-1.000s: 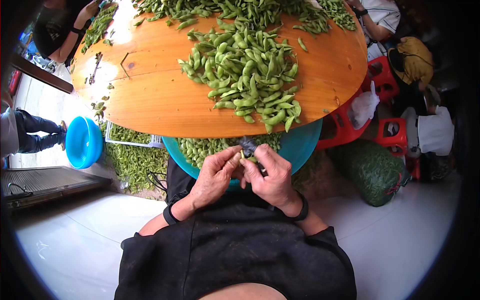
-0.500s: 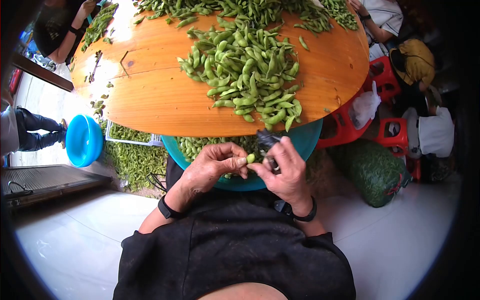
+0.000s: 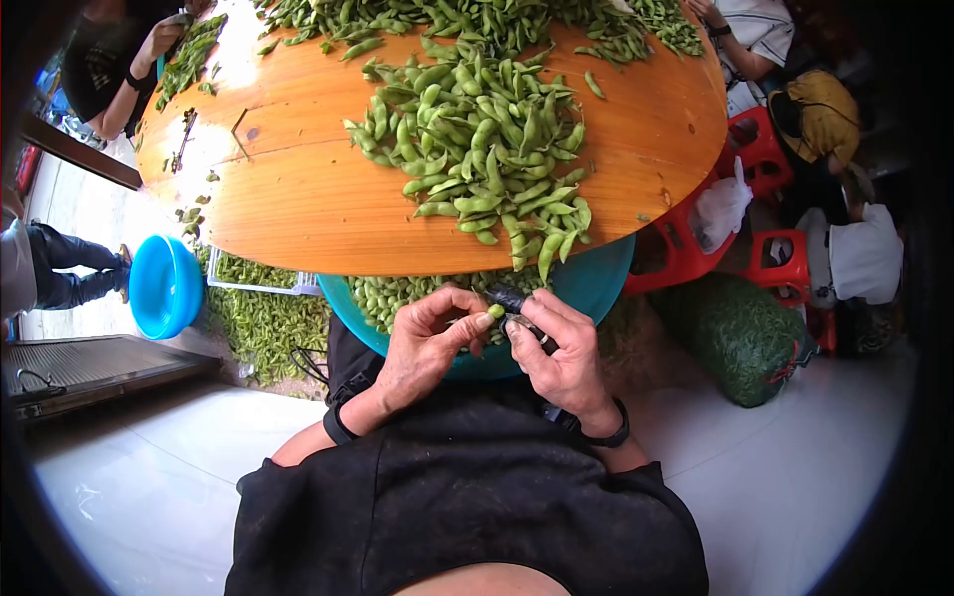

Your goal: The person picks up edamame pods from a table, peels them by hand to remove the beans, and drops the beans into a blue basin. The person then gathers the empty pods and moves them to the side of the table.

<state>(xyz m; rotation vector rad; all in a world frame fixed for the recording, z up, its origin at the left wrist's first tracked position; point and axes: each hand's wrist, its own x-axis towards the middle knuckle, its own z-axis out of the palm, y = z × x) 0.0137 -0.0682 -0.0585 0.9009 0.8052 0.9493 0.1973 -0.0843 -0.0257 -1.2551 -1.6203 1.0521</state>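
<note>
Over a teal basin (image 3: 608, 288) holding many green beans (image 3: 383, 298), my two hands meet at fingertip level. A small green bean pod (image 3: 496, 311) is pinched between the thumb and fingers of my left hand (image 3: 427, 343). My right hand (image 3: 561, 353) is closed right beside it, its thumb near the pod, with black wrapping (image 3: 507, 297) around a finger and a dark ring-like band lower down. Whether its fingertips also grip the pod is hard to tell. Just beyond the basin, a pile of green pods (image 3: 487, 139) lies on the wooden table (image 3: 298, 214).
A blue basin (image 3: 165, 287) stands on the floor at left, near a crate (image 3: 263, 288) and spread pods. Red stools (image 3: 676, 243) and a filled green sack (image 3: 735, 338) are at right. Other people are at both sides of the table.
The fingers of my right hand have curled in closer to my left hand, and the black-wrapped finger now lies across beside the pod. The view has shifted slightly.
</note>
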